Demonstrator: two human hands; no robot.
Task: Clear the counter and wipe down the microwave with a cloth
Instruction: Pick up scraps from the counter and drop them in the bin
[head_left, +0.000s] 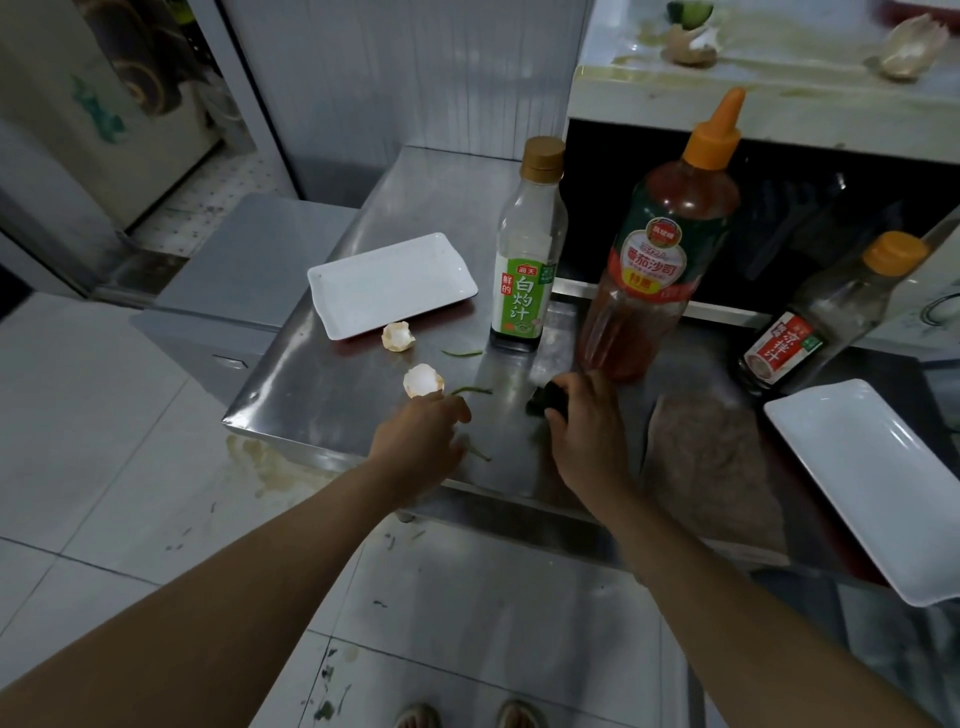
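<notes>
From the head view, the left hand (418, 436) reaches over the steel surface (332, 384), its fingers curled down by a green scrap (470, 389), just near of an eggshell half (423, 380); whether they pinch the scrap I cannot tell. The right hand (584, 431) has its fingers wrapped round a dark green lump (543, 400) at the foot of the ketchup bottle (654, 249). A second eggshell (398, 336) lies beside the white tray (389, 283) at the far left. The microwave (779, 104) stands far right, shells on top. A brownish cloth (711, 467) lies flat to the right.
</notes>
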